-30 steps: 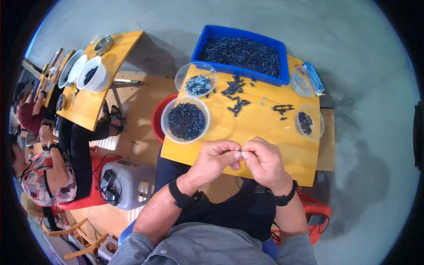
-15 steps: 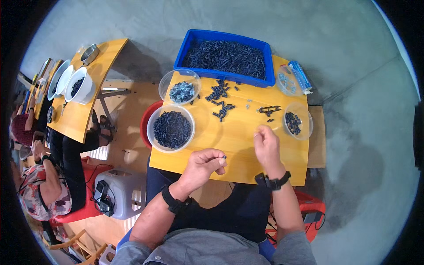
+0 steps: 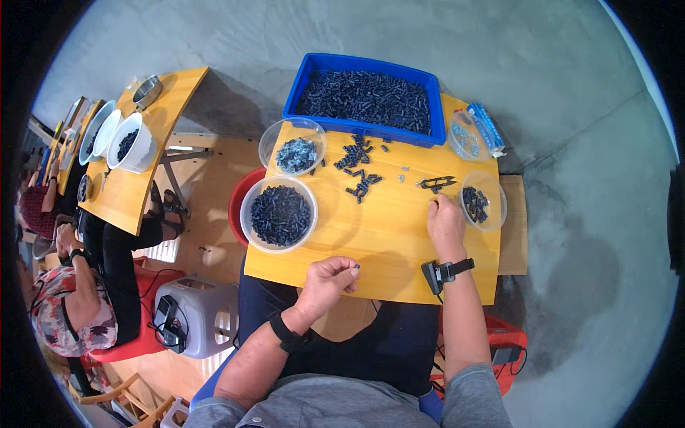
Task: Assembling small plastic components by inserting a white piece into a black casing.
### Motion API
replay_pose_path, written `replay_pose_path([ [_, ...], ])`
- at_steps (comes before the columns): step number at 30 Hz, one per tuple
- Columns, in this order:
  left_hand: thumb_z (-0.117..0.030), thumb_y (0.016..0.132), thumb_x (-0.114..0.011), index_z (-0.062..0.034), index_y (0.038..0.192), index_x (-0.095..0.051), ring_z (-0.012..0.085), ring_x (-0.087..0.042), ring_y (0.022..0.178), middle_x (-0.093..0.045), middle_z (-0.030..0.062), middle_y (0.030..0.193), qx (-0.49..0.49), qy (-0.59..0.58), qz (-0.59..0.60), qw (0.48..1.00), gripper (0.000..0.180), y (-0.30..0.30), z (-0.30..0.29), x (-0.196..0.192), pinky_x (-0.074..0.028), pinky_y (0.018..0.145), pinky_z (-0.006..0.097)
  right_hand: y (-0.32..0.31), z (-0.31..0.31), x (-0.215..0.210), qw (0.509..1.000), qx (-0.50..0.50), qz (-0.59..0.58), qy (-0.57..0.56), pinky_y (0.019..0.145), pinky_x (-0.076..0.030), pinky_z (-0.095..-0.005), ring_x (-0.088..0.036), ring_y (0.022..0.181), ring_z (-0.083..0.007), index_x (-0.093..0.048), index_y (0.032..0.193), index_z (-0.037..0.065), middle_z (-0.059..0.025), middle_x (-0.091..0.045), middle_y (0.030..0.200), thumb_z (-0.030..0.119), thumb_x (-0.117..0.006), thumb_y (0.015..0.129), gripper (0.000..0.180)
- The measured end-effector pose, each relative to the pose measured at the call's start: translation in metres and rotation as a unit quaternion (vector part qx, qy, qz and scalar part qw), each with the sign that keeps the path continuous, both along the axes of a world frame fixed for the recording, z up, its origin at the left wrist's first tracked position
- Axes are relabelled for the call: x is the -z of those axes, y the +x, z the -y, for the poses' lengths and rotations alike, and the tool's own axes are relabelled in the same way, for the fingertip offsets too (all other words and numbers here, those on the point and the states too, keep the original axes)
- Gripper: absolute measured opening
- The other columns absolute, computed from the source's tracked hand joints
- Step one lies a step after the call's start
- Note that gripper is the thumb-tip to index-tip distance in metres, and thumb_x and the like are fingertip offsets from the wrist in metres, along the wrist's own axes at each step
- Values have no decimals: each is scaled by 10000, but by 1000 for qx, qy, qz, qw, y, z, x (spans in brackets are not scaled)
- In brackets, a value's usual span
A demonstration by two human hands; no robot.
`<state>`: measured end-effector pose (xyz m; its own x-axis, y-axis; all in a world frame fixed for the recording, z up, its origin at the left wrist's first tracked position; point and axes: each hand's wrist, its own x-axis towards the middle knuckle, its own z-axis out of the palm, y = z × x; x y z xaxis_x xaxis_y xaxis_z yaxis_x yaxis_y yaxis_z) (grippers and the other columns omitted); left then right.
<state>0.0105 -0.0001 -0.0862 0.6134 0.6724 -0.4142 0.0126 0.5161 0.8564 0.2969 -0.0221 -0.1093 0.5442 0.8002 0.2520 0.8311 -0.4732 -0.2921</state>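
My left hand [image 3: 330, 285] is over the near edge of the yellow table [image 3: 389, 246], thumb and forefinger pinched on a small dark piece [image 3: 357, 267], of which only the tip shows. My right hand [image 3: 447, 225] is at the table's right side with its fingers drawn together. Its fingertips point at a pair of black thread snips [image 3: 437, 183] and a small black piece just below them; whether they hold anything is hidden. Right of this hand stands a clear round tub [image 3: 504, 203] with several short black pieces in it.
A blue tray [image 3: 291, 100] heaped with black pieces stands at the back. Loose black pieces [image 3: 360, 184] lie before it. On the left are a tub of black pieces [image 3: 278, 216] and a tub of pale blue bits [image 3: 295, 154]. A person [image 3: 82, 303] sits at another table, left.
My right hand has moved right and forward, to just below the snips. My left hand has drawn slightly back toward me, still pinching the small dark piece.
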Motion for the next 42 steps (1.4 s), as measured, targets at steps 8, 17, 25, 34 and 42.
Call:
replay_pose_path([
  [8, -59, 894, -587, -1, 888, -616, 88, -587, 664, -605, 9, 759, 5, 8, 3, 1000, 65, 4, 2, -4, -499, 622, 230, -2, 2, 2, 999, -8, 45, -6, 651, -490, -452, -607, 749, -370, -613, 839, 31, -180, -607, 777, 138, -593, 830, 109],
  [17, -47, 903, -579, -5, 915, -623, 85, -597, 696, -630, 20, 813, -13, 31, 37, 999, 62, 3, -1, -23, -507, 654, 229, -14, 16, 7, 968, -100, -76, 215, 574, -484, -371, -600, 651, -272, -571, 921, 1, -125, -595, 766, 73, -571, 858, 96],
  [25, -80, 914, -586, -2, 956, -627, 88, -609, 717, -644, 30, 851, -10, 58, 94, 994, 98, 0, -1, -40, -511, 679, 231, -64, 15, -16, 829, -46, -522, 195, 480, -491, -228, -585, 583, -102, -550, 947, -19, -43, -575, 774, 50, -532, 903, 83],
  [34, -78, 910, -593, 4, 965, -623, 93, -613, 729, -644, 35, 853, -18, 68, 107, 992, 104, -4, -1, -44, -509, 685, 229, -94, 9, -16, 779, -27, -604, 167, 497, -526, -256, -577, 564, -113, -556, 917, -12, -51, -577, 722, 44, -527, 905, 64],
  [42, -66, 907, -592, 5, 964, -620, 95, -614, 726, -644, 36, 847, -22, 56, 106, 992, 95, -4, -3, -42, -509, 684, 231, -101, 11, -32, 728, -24, -656, 199, 520, -529, -255, -581, 585, -112, -558, 938, -4, -51, -584, 740, 55, -533, 914, 68],
])
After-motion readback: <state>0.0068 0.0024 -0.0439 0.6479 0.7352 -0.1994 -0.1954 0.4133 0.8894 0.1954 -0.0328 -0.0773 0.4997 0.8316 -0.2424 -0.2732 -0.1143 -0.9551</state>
